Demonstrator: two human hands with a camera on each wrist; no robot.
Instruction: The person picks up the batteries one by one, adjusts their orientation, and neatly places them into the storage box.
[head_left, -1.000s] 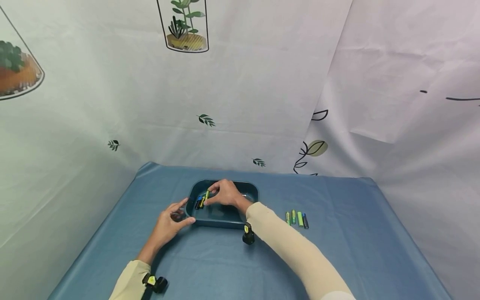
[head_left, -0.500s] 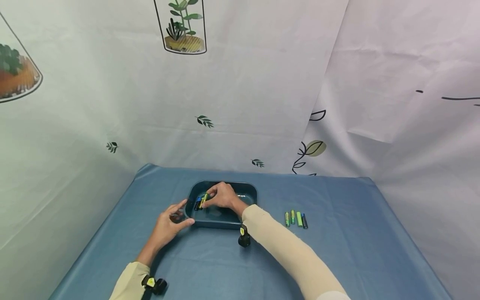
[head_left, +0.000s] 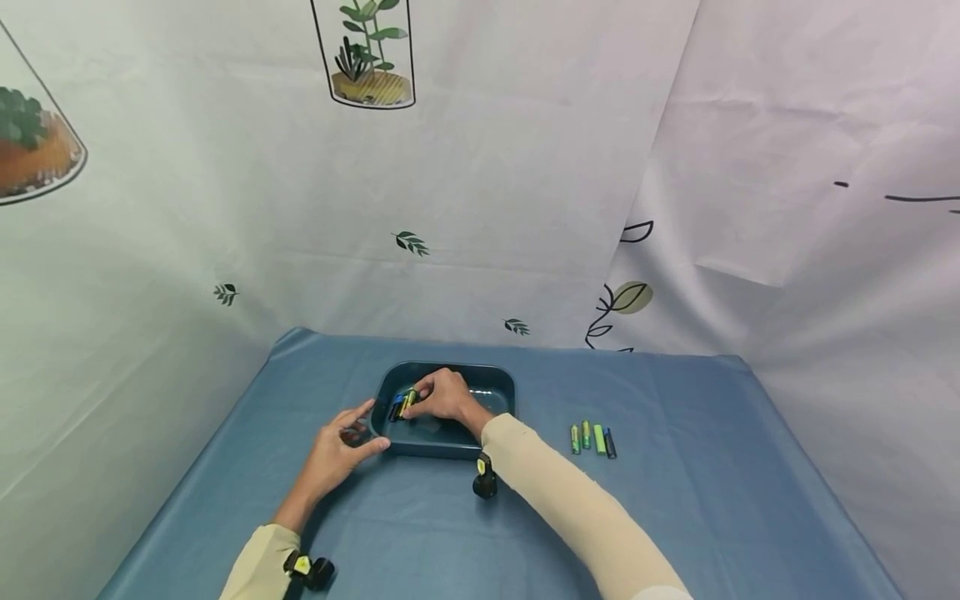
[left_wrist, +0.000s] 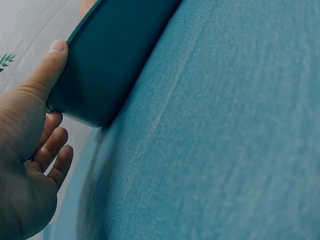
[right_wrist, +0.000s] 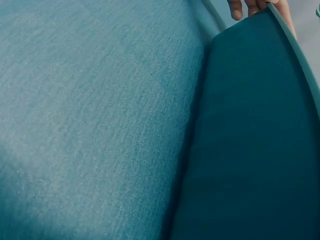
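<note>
In the head view a dark teal tray [head_left: 438,451] stands on the blue cloth. My right hand [head_left: 447,397] reaches inside it and pinches a green-yellow battery [head_left: 412,398] between thumb and fingers, low by the tray's left end. Beside that battery lie a dark one with a blue end [head_left: 396,407] and a yellow-black one, partly hidden. At the tray's near left corner is my left hand [head_left: 335,450], its thumb and forefinger spread and touching the outside. The left wrist view shows its thumb [left_wrist: 54,57] against the rim, other fingers loosely bent.
On the cloth [head_left: 675,500] right of the tray, several batteries [head_left: 599,439] lie side by side, green ones and a dark one. A printed white fabric backdrop [head_left: 480,167] rises behind the table. Both wrists carry a small black camera [head_left: 485,483].
My right hand has come slightly down and toward me, lowering the battery in the tray beside the others. The left hand stays at the tray's corner.
</note>
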